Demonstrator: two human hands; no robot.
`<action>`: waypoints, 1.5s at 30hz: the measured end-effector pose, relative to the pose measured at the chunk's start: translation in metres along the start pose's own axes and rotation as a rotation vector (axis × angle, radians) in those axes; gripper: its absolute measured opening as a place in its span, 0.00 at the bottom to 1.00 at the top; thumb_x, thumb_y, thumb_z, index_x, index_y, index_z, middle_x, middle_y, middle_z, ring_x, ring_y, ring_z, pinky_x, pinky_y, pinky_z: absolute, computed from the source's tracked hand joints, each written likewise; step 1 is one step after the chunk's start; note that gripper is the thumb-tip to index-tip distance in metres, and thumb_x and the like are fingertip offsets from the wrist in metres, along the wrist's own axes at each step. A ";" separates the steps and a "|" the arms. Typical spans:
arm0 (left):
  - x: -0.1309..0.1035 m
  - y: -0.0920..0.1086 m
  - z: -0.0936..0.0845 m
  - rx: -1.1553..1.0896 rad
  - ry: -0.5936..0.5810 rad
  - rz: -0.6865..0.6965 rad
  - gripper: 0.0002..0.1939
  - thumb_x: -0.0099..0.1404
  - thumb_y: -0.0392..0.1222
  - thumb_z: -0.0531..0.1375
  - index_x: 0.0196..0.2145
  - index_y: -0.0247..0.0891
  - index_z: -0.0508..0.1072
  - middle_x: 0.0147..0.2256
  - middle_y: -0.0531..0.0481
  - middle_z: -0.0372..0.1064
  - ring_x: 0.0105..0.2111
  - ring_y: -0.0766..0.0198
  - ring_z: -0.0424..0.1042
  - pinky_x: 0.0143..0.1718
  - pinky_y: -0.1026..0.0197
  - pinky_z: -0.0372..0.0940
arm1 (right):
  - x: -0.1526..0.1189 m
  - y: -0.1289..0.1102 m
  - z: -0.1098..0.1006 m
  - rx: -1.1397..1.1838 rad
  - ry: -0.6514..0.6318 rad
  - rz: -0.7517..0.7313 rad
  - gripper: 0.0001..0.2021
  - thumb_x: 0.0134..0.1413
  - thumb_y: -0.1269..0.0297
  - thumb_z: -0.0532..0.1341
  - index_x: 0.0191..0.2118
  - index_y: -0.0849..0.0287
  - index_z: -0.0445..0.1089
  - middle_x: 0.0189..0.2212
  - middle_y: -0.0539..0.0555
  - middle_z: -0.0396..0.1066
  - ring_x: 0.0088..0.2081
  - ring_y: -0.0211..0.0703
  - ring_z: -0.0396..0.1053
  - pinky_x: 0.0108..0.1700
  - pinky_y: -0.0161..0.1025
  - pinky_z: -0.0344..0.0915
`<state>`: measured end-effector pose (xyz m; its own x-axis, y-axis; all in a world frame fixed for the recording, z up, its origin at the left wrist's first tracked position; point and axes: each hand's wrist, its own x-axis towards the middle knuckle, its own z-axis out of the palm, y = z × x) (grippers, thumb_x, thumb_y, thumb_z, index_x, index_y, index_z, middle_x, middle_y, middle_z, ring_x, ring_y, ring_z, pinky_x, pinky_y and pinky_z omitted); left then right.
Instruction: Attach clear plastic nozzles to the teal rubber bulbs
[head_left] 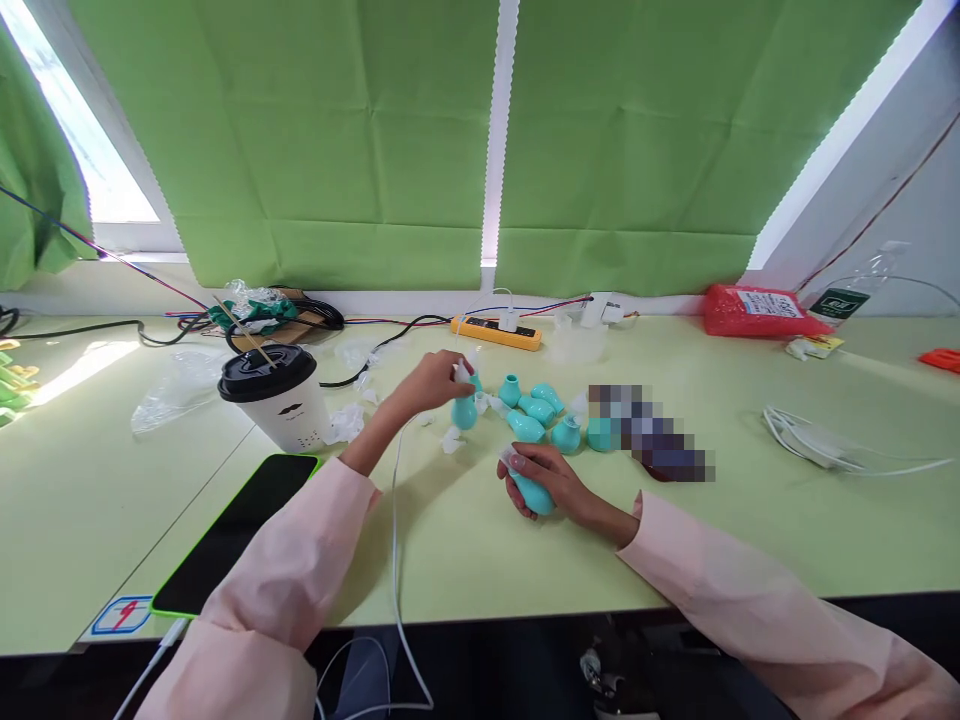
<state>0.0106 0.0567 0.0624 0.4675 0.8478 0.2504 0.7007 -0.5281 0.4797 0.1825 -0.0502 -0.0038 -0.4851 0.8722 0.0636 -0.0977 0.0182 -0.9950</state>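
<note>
My left hand (439,380) is closed at the neck of a small turquoise vase (464,413), with a bit of white tissue (464,370) showing at the fingers. Whether that vase touches the table I cannot tell. Nearer to me, my right hand (551,478) wraps round another turquoise vase (534,496), tilted, with white paper at its upper end. Beyond my hands is a group of similar vases: one stands upright (510,390), another (566,435) is close to my right hand, and several lie on their sides (526,427). Scraps of white tissue (452,440) lie about them.
At left stand a lidded paper cup (281,400) and a phone (240,530) on its cable. A white cord (396,520) crosses the table beside my left arm. An orange power strip (496,332), red package (761,312), bottle (847,295) and coiled white cable (810,445) lie farther out.
</note>
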 end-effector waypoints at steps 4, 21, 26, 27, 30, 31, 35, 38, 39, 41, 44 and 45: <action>0.005 -0.020 -0.019 -0.029 0.106 -0.079 0.11 0.48 0.42 0.55 0.30 0.34 0.68 0.21 0.52 0.65 0.20 0.68 0.64 0.22 0.65 0.59 | 0.000 -0.001 0.000 -0.010 -0.006 0.009 0.13 0.50 0.56 0.52 0.27 0.62 0.61 0.14 0.46 0.60 0.13 0.30 0.57 0.14 0.29 0.53; 0.020 -0.058 0.022 0.135 0.208 -0.084 0.23 0.52 0.45 0.54 0.46 0.36 0.60 0.31 0.47 0.67 0.32 0.60 0.66 0.34 0.59 0.59 | 0.002 0.005 -0.002 -0.008 -0.029 0.055 0.13 0.50 0.56 0.52 0.28 0.63 0.61 0.14 0.47 0.60 0.13 0.30 0.57 0.14 0.28 0.54; 0.008 -0.040 0.016 0.252 0.150 -0.122 0.38 0.54 0.46 0.53 0.56 0.31 0.38 0.42 0.37 0.62 0.43 0.52 0.60 0.39 0.54 0.57 | 0.000 0.004 -0.002 -0.005 -0.065 0.049 0.12 0.50 0.57 0.52 0.29 0.63 0.61 0.15 0.47 0.60 0.14 0.30 0.58 0.14 0.28 0.54; 0.004 -0.033 0.014 0.279 0.205 -0.099 0.38 0.54 0.45 0.53 0.56 0.30 0.36 0.46 0.35 0.58 0.46 0.52 0.58 0.40 0.54 0.56 | 0.000 0.004 -0.002 0.002 -0.069 0.053 0.12 0.50 0.58 0.52 0.29 0.63 0.61 0.15 0.47 0.60 0.14 0.30 0.58 0.14 0.28 0.54; -0.010 -0.007 0.009 0.404 0.436 0.035 0.33 0.55 0.40 0.51 0.55 0.33 0.42 0.52 0.36 0.49 0.50 0.51 0.52 0.43 0.53 0.54 | 0.000 0.006 -0.003 0.021 -0.075 0.052 0.11 0.50 0.59 0.52 0.30 0.63 0.61 0.16 0.47 0.61 0.15 0.30 0.58 0.15 0.29 0.54; -0.015 0.000 0.009 0.444 0.424 0.109 0.29 0.56 0.38 0.50 0.54 0.34 0.46 0.51 0.38 0.51 0.49 0.52 0.53 0.43 0.54 0.54 | 0.000 0.006 -0.004 0.025 -0.078 0.043 0.11 0.49 0.59 0.52 0.30 0.63 0.61 0.16 0.48 0.61 0.15 0.31 0.58 0.15 0.29 0.54; -0.028 0.009 0.014 0.485 0.044 0.162 0.16 0.59 0.38 0.44 0.42 0.38 0.64 0.34 0.46 0.66 0.35 0.59 0.65 0.34 0.59 0.59 | 0.001 0.009 -0.006 0.034 -0.099 -0.010 0.11 0.47 0.59 0.53 0.31 0.64 0.61 0.16 0.48 0.61 0.15 0.32 0.59 0.16 0.30 0.55; -0.031 -0.003 0.019 0.480 -0.148 0.032 0.12 0.55 0.38 0.47 0.35 0.39 0.68 0.28 0.49 0.68 0.29 0.60 0.67 0.28 0.61 0.59 | 0.001 0.009 -0.007 0.038 -0.098 -0.003 0.12 0.46 0.59 0.53 0.31 0.64 0.61 0.16 0.48 0.62 0.15 0.32 0.59 0.16 0.30 0.55; -0.032 -0.008 0.020 0.472 -0.178 0.028 0.11 0.54 0.39 0.49 0.33 0.40 0.69 0.27 0.50 0.68 0.28 0.61 0.67 0.27 0.62 0.59 | 0.001 0.009 -0.006 0.035 -0.089 0.010 0.11 0.47 0.59 0.53 0.30 0.64 0.61 0.16 0.48 0.62 0.15 0.32 0.59 0.16 0.30 0.55; -0.033 -0.015 0.021 0.434 -0.238 0.064 0.11 0.51 0.40 0.52 0.33 0.42 0.69 0.26 0.53 0.68 0.28 0.63 0.67 0.26 0.65 0.58 | 0.001 0.008 -0.005 0.021 -0.072 0.037 0.11 0.48 0.59 0.52 0.30 0.64 0.61 0.16 0.48 0.61 0.15 0.31 0.59 0.15 0.29 0.54; -0.032 -0.021 0.019 0.422 -0.246 0.102 0.12 0.51 0.39 0.52 0.34 0.43 0.69 0.25 0.55 0.69 0.29 0.65 0.66 0.27 0.66 0.58 | 0.001 0.008 -0.004 -0.008 -0.068 0.058 0.11 0.48 0.59 0.52 0.29 0.63 0.62 0.15 0.47 0.61 0.14 0.31 0.58 0.15 0.28 0.53; -0.031 -0.022 0.019 0.448 -0.214 0.096 0.12 0.52 0.38 0.50 0.34 0.43 0.69 0.26 0.54 0.69 0.29 0.65 0.66 0.27 0.66 0.58 | 0.002 0.008 -0.004 -0.013 -0.065 0.057 0.11 0.48 0.59 0.52 0.29 0.63 0.62 0.15 0.47 0.61 0.14 0.31 0.58 0.14 0.28 0.53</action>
<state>-0.0097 0.0412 0.0281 0.6081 0.7902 0.0752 0.7897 -0.6119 0.0434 0.1845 -0.0468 -0.0124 -0.5452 0.8382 0.0109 -0.0567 -0.0240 -0.9981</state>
